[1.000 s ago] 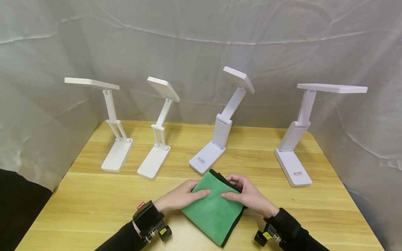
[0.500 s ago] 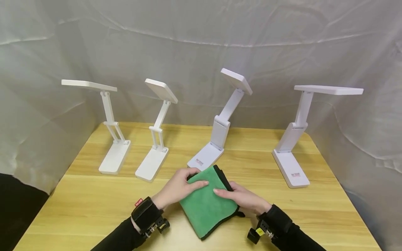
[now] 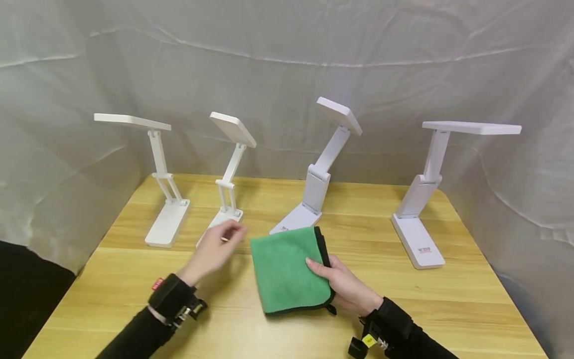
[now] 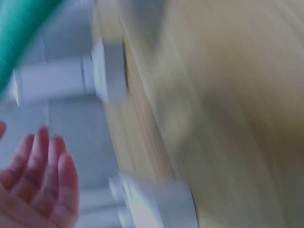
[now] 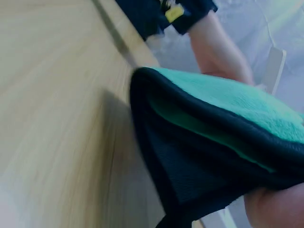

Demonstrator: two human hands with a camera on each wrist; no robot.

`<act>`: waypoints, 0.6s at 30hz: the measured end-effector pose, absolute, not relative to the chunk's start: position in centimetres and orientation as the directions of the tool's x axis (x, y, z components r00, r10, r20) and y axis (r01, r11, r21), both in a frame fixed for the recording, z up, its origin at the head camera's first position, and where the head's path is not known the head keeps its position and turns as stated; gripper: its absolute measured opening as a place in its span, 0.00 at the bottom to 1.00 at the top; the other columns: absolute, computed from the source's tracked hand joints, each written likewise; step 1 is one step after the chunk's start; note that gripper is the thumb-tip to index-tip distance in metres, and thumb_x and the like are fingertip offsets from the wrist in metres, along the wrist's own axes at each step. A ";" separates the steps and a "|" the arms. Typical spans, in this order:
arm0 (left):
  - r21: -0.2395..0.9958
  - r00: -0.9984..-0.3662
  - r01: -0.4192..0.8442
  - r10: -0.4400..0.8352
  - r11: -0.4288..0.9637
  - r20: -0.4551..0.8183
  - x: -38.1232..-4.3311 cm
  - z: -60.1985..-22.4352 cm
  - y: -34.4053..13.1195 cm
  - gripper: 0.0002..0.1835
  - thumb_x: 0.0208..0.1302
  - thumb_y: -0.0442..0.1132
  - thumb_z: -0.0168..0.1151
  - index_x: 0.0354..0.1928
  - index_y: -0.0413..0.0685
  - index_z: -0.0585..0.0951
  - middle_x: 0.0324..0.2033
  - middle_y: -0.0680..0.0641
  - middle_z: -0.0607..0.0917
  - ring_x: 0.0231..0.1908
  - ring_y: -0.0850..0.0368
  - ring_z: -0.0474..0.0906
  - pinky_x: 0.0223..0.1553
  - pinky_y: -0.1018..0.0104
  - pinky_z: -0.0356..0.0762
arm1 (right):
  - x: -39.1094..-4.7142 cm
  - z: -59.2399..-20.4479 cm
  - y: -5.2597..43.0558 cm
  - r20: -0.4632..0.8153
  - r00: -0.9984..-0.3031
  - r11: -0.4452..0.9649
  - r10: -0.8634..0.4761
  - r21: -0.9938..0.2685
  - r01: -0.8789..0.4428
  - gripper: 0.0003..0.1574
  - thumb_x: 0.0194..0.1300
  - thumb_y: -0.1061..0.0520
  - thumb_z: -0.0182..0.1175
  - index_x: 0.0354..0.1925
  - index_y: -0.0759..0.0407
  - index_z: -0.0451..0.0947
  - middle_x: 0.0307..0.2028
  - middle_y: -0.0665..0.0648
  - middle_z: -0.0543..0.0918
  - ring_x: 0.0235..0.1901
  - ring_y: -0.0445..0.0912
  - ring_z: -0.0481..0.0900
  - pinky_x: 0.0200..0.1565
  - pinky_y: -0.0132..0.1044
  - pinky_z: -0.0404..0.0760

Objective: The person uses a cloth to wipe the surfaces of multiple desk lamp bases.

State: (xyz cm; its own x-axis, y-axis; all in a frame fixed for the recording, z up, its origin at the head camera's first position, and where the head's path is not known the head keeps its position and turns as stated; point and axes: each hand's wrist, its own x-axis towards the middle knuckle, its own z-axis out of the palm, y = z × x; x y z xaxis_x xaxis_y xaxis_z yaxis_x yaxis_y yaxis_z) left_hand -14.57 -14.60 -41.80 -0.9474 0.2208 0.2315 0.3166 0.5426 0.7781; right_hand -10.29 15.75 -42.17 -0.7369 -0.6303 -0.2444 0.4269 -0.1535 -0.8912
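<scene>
A folded green cloth (image 3: 287,271) with black edging hangs over the table's front half, and my right hand (image 3: 352,284) grips its right side, thumb on top. In the right wrist view the cloth (image 5: 237,104) shows its stacked layers and dark underside. Left of the cloth and apart from it, my left hand (image 3: 215,252) holds nothing, its fingers loosely bent. In the head view it overlaps the base of a white folding desk lamp (image 3: 224,217). The left wrist view shows the left hand's fingers (image 4: 40,166) extended, with the cloth (image 4: 21,33) blurred at the upper corner.
Three more white folding lamps stand along the back: one at far left (image 3: 168,224), one behind the cloth (image 3: 316,187) and one at far right (image 3: 419,242). All rest on a wooden table (image 3: 448,314). A grey sheet (image 3: 278,65) hangs behind and at the sides.
My left hand has let go of the cloth and moved left. The cloth, now held by the right hand alone, has turned and its left part has swung outward. The lamps stay put.
</scene>
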 end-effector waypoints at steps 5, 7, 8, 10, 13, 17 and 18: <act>0.670 -0.968 0.124 -0.059 0.732 0.244 -16.2 -41.6 -20.8 0.16 0.66 0.46 0.56 0.43 0.37 0.76 0.35 0.41 0.80 0.33 0.48 0.76 0.34 0.56 0.75 | -10.1 -41.1 14.4 -0.268 -0.796 -0.197 -0.542 -0.880 0.431 0.33 0.72 0.45 0.49 0.66 0.60 0.56 0.54 0.60 0.75 0.54 0.51 0.75 0.52 0.46 0.77; 0.654 -0.959 0.021 -0.171 0.756 0.228 -16.9 -41.6 -22.8 0.21 0.63 0.47 0.57 0.46 0.34 0.72 0.39 0.37 0.76 0.36 0.44 0.73 0.33 0.54 0.72 | -10.2 -40.9 13.8 -0.251 -0.813 -0.226 -0.526 -0.880 0.418 0.33 0.72 0.45 0.49 0.65 0.61 0.57 0.54 0.60 0.75 0.54 0.51 0.75 0.53 0.46 0.76; 0.655 -0.951 -0.025 -0.219 0.756 0.217 -17.4 -41.6 -23.6 0.25 0.62 0.49 0.58 0.49 0.32 0.70 0.42 0.35 0.73 0.38 0.42 0.71 0.34 0.53 0.71 | -10.2 -40.9 13.6 -0.240 -0.820 -0.237 -0.520 -0.881 0.409 0.33 0.72 0.45 0.49 0.66 0.61 0.57 0.54 0.60 0.75 0.55 0.51 0.75 0.53 0.46 0.76; 0.665 -0.938 -0.099 -0.293 0.740 0.187 -18.4 -41.8 -25.0 0.33 0.61 0.50 0.59 0.56 0.29 0.65 0.48 0.31 0.68 0.44 0.38 0.67 0.39 0.48 0.70 | -10.3 -40.9 13.0 -0.228 -0.831 -0.258 -0.508 -0.880 0.399 0.33 0.72 0.45 0.49 0.65 0.61 0.58 0.54 0.59 0.75 0.54 0.50 0.75 0.54 0.46 0.76; 0.689 -0.928 -0.161 -0.346 0.707 0.138 -19.9 -42.1 -26.6 0.44 0.60 0.53 0.59 0.64 0.26 0.55 0.57 0.25 0.60 0.54 0.32 0.61 0.53 0.41 0.65 | -10.4 -40.9 12.1 -0.224 -0.842 -0.261 -0.491 -0.884 0.387 0.32 0.71 0.45 0.50 0.64 0.62 0.60 0.52 0.58 0.77 0.53 0.49 0.77 0.52 0.45 0.77; 0.739 -0.942 -0.195 -0.334 0.644 0.042 -21.8 -42.1 -27.8 0.51 0.61 0.56 0.58 0.70 0.28 0.46 0.65 0.23 0.53 0.63 0.28 0.52 0.63 0.38 0.55 | -10.3 -41.1 11.3 -0.226 -0.838 -0.253 -0.497 -0.886 0.389 0.31 0.71 0.45 0.51 0.62 0.64 0.62 0.49 0.58 0.79 0.50 0.50 0.78 0.50 0.45 0.78; 0.755 -0.945 -0.205 -0.326 0.623 0.012 -22.2 -42.1 -28.1 0.51 0.61 0.57 0.57 0.70 0.29 0.44 0.66 0.23 0.51 0.64 0.28 0.51 0.64 0.38 0.54 | -10.2 -41.2 11.2 -0.227 -0.835 -0.249 -0.501 -0.886 0.391 0.31 0.71 0.46 0.51 0.62 0.65 0.62 0.49 0.58 0.79 0.50 0.50 0.78 0.49 0.45 0.78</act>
